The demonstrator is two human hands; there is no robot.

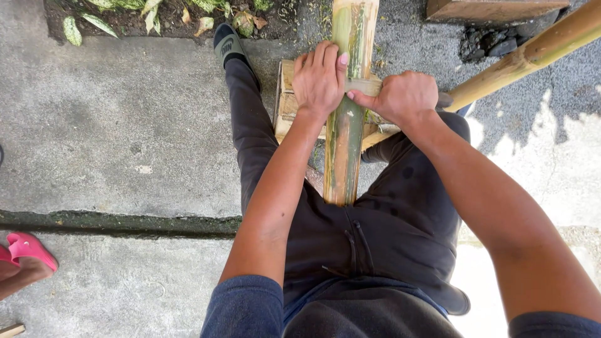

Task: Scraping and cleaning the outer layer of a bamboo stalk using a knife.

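Head view: concrete ground [125, 125], soil strip along top edge. Bamboo pole [343, 150] over wooden block [287, 100], far end cropped. Left hand [319, 78] pressing pole; right hand [404, 97] clenched around tool handle [364, 86], blade hidden. Second pole [526, 56] partly cut off.

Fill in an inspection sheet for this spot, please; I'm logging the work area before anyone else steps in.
Surface: grey concrete ground, cracked, with a dark mossy seam.
Job's things: bamboo pole lies across a wooden block, running between the person's legs.
Clutter: second bamboo pole slanting at right; stones near it.
Hands: left hand pressed on the pole; right hand gripping a blade set across it.
Cables: nothing seen.
Surroundings: plant bed at top; another person's pink shoe at left.
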